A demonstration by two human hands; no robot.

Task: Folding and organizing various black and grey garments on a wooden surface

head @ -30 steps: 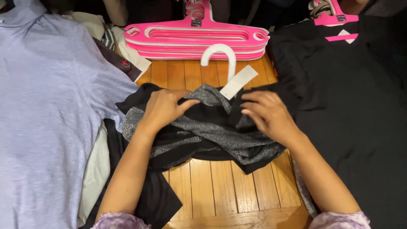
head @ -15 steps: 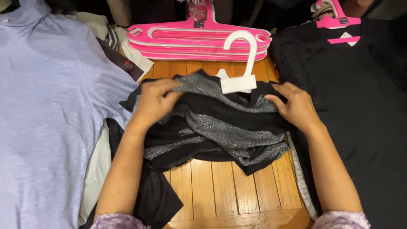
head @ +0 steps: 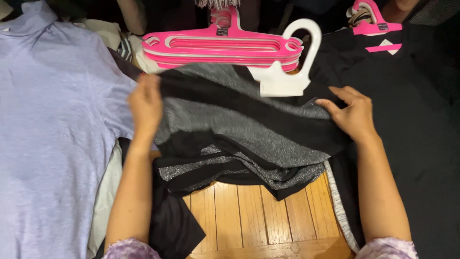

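A black garment with sparkly grey stripes hangs on a white plastic hanger and is lifted off a wooden floor. My left hand grips the garment's left shoulder edge. My right hand grips its right shoulder edge. The cloth is stretched wide between both hands, and its lower folds still rest bunched on the floor.
A stack of pink hangers lies just behind the garment. A lilac shirt covers the left side, a black shirt on a pink hanger the right. More dark cloth lies by my left forearm.
Both hands moved apart and upward, spreading the striped garment. The white hanger rose and shifted right, toward the pink stack.
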